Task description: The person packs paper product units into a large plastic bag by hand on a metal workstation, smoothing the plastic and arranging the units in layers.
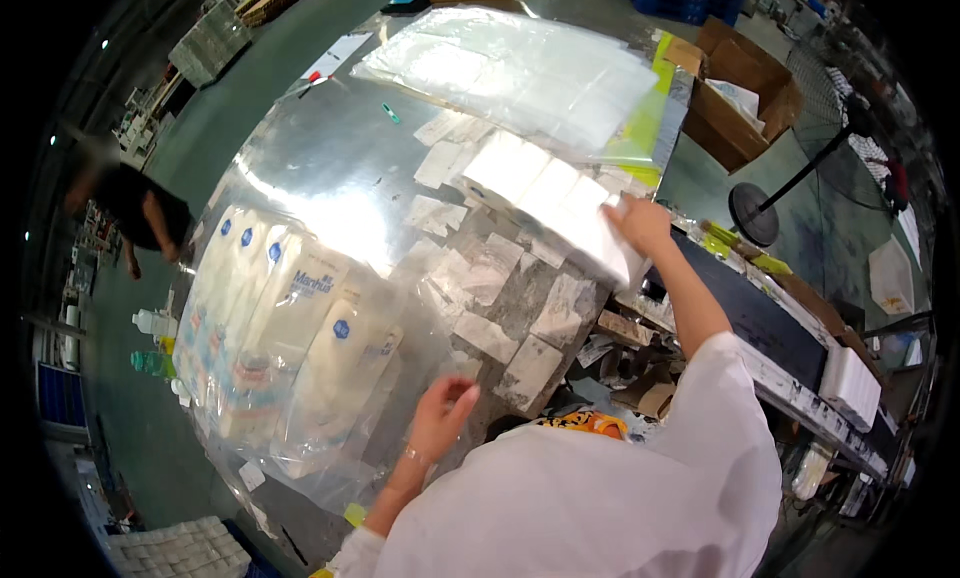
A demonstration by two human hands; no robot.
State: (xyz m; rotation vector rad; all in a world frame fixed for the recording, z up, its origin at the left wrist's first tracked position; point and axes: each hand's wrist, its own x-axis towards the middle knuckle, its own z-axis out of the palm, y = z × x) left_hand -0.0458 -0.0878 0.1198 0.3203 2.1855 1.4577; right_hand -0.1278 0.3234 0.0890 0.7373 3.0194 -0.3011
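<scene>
A row of white tissue packs (545, 190) lies side by side on the metal table, right of its middle. My right hand (640, 224) is closed on the pack at the right end of the row, its fingers bent over the top edge. My left hand (443, 416) hovers near the front edge of the table with nothing in it, thumb and fingers apart. Just left of it, a clear plastic bag (400, 403) holds several white tissue packs (300, 298) with blue marks, standing in a row.
Flat clear bags (500, 73) are stacked at the table's back. Worn paper patches (490, 273) cover the tabletop's middle. A dark conveyor (765, 303) runs along the right, with a white pack (850, 388) on it. Beyond stand an open carton (740, 93) and a fan. Another person (145, 208) is at far left.
</scene>
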